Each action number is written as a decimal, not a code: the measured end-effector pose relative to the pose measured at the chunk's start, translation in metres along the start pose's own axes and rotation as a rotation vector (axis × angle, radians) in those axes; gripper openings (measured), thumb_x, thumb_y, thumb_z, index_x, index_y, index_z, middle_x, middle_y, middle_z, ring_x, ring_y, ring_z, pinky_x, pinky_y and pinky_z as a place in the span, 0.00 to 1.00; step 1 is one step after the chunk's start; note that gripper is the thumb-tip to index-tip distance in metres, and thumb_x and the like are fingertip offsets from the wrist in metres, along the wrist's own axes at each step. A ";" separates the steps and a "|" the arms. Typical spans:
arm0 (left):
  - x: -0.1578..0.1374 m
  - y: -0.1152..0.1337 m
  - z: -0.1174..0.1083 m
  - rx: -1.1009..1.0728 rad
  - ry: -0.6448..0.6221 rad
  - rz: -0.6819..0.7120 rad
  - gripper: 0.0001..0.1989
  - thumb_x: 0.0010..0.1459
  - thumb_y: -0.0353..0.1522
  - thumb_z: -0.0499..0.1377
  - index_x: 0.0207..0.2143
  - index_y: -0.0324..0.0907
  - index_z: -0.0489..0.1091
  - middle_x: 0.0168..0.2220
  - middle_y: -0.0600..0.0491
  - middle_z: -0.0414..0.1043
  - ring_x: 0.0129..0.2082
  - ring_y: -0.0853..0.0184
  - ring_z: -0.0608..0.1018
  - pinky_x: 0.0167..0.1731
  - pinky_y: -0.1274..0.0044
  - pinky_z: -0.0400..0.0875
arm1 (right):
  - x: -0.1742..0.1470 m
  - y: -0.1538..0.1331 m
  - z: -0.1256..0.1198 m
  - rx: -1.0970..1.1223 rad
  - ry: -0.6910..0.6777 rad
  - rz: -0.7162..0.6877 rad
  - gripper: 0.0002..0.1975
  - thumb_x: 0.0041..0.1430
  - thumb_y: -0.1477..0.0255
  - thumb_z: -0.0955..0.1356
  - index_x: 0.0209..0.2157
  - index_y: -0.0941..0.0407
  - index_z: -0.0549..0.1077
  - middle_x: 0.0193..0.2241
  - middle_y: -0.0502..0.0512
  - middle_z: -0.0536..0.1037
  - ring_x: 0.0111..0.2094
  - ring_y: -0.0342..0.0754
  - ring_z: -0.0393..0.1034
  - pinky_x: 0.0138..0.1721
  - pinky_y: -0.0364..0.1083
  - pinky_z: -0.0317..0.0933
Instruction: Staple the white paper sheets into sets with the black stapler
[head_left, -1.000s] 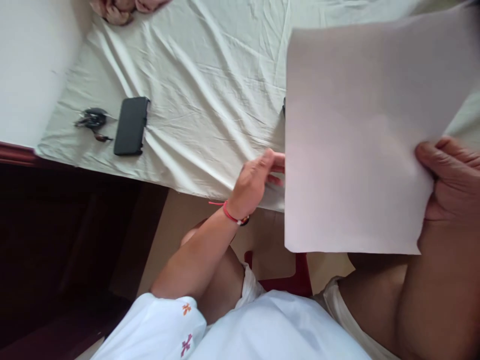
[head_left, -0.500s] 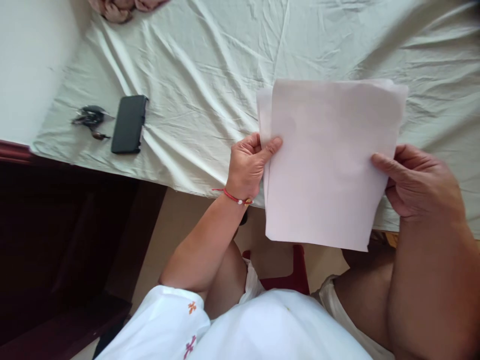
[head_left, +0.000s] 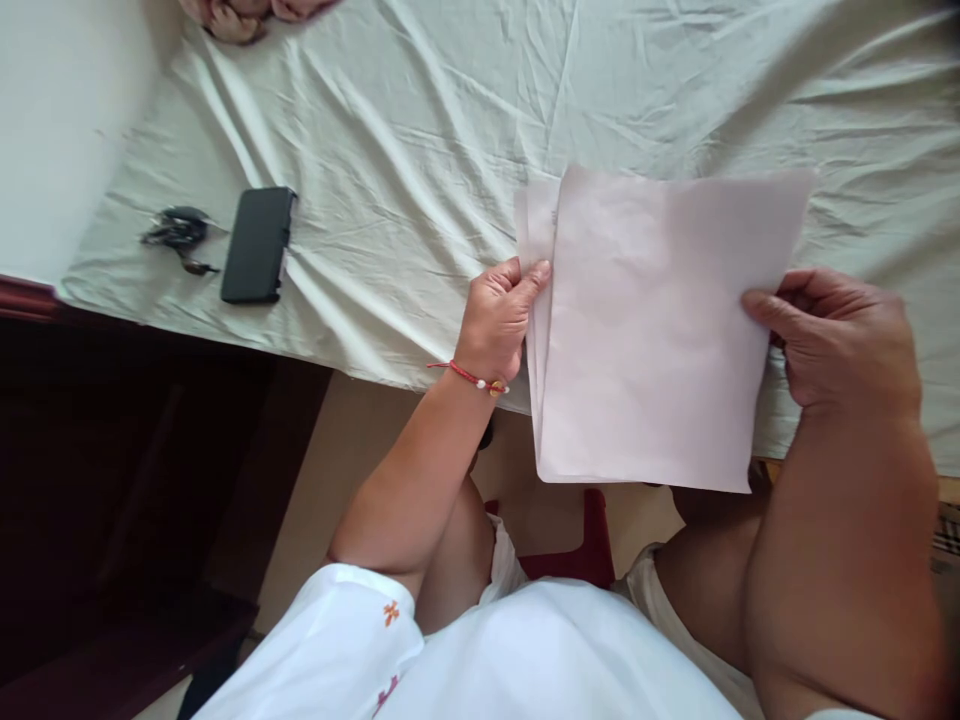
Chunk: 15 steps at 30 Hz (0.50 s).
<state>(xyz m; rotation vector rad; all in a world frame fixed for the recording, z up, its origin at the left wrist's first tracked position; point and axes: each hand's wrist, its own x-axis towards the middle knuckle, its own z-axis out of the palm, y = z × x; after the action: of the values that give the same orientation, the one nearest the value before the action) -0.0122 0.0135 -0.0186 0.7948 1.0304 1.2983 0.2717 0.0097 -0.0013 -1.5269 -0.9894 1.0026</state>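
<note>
Several white sheets of paper [head_left: 652, 330] are held up over the near edge of the cloth-covered surface. Their left edges are fanned, with the lower sheets [head_left: 538, 215] showing beyond the top one. My left hand [head_left: 495, 310] pinches the left side, its thumb on the lower sheets beside the top sheet's edge. At the right edge, my right hand [head_left: 844, 335] grips paper between thumb and fingers; how many sheets it holds is hidden. The visible face of the top sheet looks blank and slightly wavy.
A pale green wrinkled cloth [head_left: 390, 200] covers the surface. On its left lie a black rectangular case [head_left: 259, 245] and a dark bundled cable [head_left: 178, 230]. A pinkish cloth bundle [head_left: 240, 18] is at the top. Below stands a red stool [head_left: 592, 540].
The top sheet has shifted right against the lower ones, baring more of them on the left. My left thumb is off the top sheet; my right hand has moved slightly up.
</note>
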 end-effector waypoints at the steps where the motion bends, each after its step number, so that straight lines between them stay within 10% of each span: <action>1: 0.000 -0.001 0.000 -0.007 0.008 0.009 0.13 0.55 0.42 0.72 0.36 0.43 0.79 0.40 0.50 0.85 0.56 0.52 0.82 0.55 0.61 0.80 | 0.001 0.000 -0.001 -0.008 0.008 -0.011 0.09 0.40 0.75 0.78 0.28 0.55 0.81 0.26 0.49 0.79 0.25 0.38 0.68 0.26 0.40 0.62; 15: 0.002 0.000 0.000 -0.022 0.134 0.036 0.09 0.61 0.39 0.68 0.38 0.44 0.78 0.39 0.54 0.84 0.53 0.60 0.82 0.55 0.67 0.78 | 0.004 0.000 0.009 0.016 0.002 -0.037 0.15 0.39 0.75 0.79 0.34 0.51 0.85 0.34 0.50 0.84 0.30 0.42 0.73 0.39 0.48 0.73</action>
<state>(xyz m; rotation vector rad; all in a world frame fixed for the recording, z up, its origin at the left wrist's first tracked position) -0.0120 0.0151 -0.0191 0.7202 1.1106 1.4061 0.2649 0.0164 -0.0028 -1.4910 -1.0030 0.9801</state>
